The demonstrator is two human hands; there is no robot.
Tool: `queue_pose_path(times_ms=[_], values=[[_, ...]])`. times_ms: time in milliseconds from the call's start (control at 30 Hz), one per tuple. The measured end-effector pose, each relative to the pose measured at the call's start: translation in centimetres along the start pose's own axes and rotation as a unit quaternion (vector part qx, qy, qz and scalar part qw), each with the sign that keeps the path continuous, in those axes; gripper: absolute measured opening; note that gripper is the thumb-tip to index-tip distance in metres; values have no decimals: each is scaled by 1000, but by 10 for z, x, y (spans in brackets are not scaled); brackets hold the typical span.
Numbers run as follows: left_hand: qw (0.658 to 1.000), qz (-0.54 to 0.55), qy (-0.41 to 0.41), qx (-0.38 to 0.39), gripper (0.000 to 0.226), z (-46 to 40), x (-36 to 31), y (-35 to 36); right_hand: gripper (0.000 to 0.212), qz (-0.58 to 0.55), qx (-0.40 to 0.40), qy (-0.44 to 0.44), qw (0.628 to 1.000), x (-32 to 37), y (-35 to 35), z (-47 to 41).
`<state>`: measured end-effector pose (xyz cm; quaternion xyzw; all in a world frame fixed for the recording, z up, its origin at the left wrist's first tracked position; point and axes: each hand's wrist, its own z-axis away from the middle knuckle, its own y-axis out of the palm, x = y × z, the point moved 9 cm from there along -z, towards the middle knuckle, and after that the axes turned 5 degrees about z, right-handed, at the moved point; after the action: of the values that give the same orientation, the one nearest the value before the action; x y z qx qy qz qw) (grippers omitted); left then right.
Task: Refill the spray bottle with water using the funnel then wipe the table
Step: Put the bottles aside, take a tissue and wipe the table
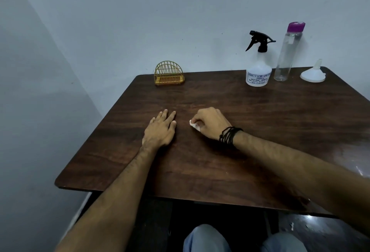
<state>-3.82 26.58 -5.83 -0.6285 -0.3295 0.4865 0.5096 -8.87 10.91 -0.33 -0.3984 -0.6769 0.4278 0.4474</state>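
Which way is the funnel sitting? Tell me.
Upside down. The funnel rests with its wide mouth flat on the table and its narrow spout pointing up, right of the clear bottle.

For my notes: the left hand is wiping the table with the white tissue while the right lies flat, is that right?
Not quite: the hands are swapped. In the head view the right hand grips the white tissue on the table, while the left hand lies flat.
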Motion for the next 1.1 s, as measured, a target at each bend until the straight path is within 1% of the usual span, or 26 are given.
queue_pose_path(times_ms=[133,200,233,300,333,400,433,500,567,667,733,833,900,1000,1067,1100], values=[[1000,-2,3,-6,53,-2,1,2,27,18,16,-118,993,54,3,53],[1000,-2,3,-10,53,-3,2,2,20,21,36,-145,989,66,12,67],[1000,-2,3,-9,53,-3,2,2,15,30,34,-139,989,63,13,61],[1000,-3,0,-5,53,-2,1,2,13,64,22,-97,993,40,15,25],[1000,-4,-2,-3,53,-1,0,2,14,79,16,-62,995,23,15,1],[1000,-8,-5,-2,54,0,-1,1,24,73,8,2,997,-12,15,-45],[1000,-10,-7,-2,54,0,-1,0,27,63,4,23,998,-22,17,-62],[1000,-10,-11,-2,55,1,-1,-1,27,59,-5,38,998,-20,23,-82],[1000,-5,-15,-9,56,2,-1,-2,23,61,-5,27,998,-3,29,-87],[1000,3,-25,-15,58,2,2,-1,19,36,4,-15,999,20,33,-75],[1000,3,-24,-17,57,2,4,0,20,17,9,-53,998,30,32,-51],[1000,4,-22,-14,57,1,4,-1,22,-9,-5,-103,995,31,23,-1],[1000,-2,-25,-14,57,1,4,-2,26,-6,-6,-79,997,7,14,9],[1000,-5,-27,-5,57,1,3,-1,35,47,-10,25,999,-54,0,-16],[1000,-4,-28,-6,57,4,1,-1,35,55,-24,70,996,-81,-8,-29],[1000,-4,-28,-6,57,4,1,-1,34,55,-25,78,995,-83,-8,-30]])
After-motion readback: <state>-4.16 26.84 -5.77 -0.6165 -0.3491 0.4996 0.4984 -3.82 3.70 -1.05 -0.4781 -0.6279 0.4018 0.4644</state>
